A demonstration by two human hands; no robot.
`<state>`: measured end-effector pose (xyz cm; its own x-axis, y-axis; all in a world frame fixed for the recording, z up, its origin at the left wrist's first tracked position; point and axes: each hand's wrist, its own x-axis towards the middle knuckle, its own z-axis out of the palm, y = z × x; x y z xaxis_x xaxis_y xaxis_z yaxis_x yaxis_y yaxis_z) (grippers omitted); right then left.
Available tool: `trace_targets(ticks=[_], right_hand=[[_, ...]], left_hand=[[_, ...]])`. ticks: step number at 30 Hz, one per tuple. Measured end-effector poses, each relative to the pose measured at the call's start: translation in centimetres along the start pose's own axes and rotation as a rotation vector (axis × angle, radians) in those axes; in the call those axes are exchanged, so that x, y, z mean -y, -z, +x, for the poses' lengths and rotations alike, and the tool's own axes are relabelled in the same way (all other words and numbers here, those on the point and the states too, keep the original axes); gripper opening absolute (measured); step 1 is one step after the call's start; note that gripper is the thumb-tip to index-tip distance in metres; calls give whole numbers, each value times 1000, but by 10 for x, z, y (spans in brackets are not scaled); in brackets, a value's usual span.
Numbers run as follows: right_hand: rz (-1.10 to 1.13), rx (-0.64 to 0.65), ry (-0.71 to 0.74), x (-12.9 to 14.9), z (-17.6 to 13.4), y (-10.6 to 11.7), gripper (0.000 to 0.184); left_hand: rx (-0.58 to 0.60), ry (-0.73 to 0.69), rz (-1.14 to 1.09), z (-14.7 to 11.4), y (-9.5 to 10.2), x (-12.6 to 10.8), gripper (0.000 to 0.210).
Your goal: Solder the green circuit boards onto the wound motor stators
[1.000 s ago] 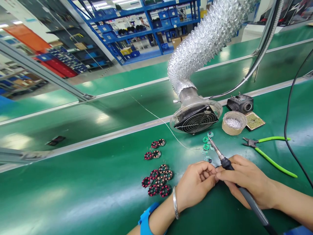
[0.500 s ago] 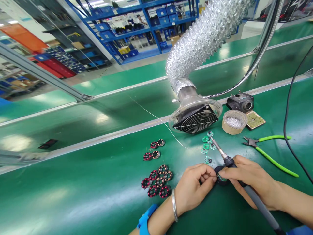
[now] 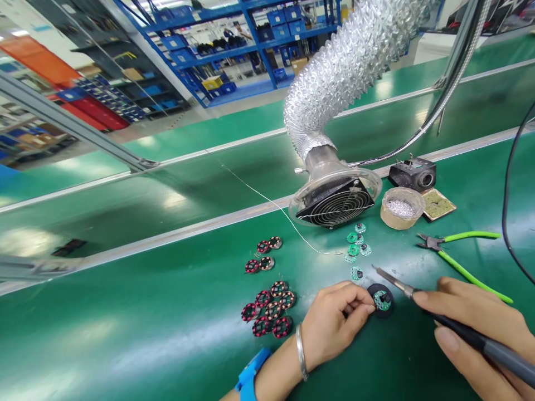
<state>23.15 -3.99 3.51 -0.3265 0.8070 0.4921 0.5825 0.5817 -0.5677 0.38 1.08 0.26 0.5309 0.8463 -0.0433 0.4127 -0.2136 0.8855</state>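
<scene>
My right hand (image 3: 485, 328) is closed around a soldering iron (image 3: 449, 324), its bare tip pointing left above the bench. Under the fingertips of my left hand (image 3: 336, 314) is the left edge of a small round green circuit board (image 3: 381, 301), with a dark part on top. This board sits in a round black base (image 3: 377, 314) on the bench. The thumb and forefinger are pinched together there. Just beyond lie several loose round circuit boards (image 3: 353, 250). Several copper-wound ring coils (image 3: 273, 310) stand in groups to the left.
A fume extractor hood (image 3: 334, 201) with a silver duct (image 3: 330, 78) hangs over the bench (image 3: 167, 323). Green-handled cutters (image 3: 468, 273), a tub of metal bits (image 3: 399, 209), a black iron stand (image 3: 413, 174) and a sponge tray (image 3: 438, 204) are at right. Solder wire (image 3: 288, 217) droops down.
My right hand has moved right with the soldering iron, away from the round circuit board, which now shows more fully. My left hand stays at the board's edge.
</scene>
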Motion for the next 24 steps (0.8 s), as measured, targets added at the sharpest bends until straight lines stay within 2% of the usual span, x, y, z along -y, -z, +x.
trace_targets(ticks=[4,6,8,9,10,12,14,15,19,21,23,24], right_hand=[[-14,-100,6,-15,-1,-7,38],[-87,-217,-64,-30,-5,-3,33],[-259,-300,-154,-51,-9,6,25],[-377,-288,-179,-64,-11,13,21],[-466,-214,-177,-77,-13,21,23],[-543,-10,-127,-102,-17,35,52],[-570,113,-49,-122,-21,45,66],[-577,150,-33,-130,-23,48,63],[-611,211,-30,-139,-28,52,26],[-577,187,-31,-129,-28,51,23],[-482,142,-44,-109,-26,46,23],[-434,158,-61,-96,-25,42,24]], left_hand=[[-6,-15,3,-1,0,1,11],[-27,-35,-2,-2,-1,1,11],[-46,-47,-11,-3,-2,2,10],[-49,-46,-16,-4,-2,2,10],[-47,-42,-24,-4,-3,3,9],[-46,-27,-47,-4,-4,3,5],[-49,-11,-72,-3,-5,2,4],[-50,-2,-81,-2,-6,2,5],[-72,42,-102,-1,-8,1,7],[-77,87,-155,-1,-10,1,7],[-64,141,-235,-2,-12,3,5],[-56,167,-275,-2,-13,4,4]])
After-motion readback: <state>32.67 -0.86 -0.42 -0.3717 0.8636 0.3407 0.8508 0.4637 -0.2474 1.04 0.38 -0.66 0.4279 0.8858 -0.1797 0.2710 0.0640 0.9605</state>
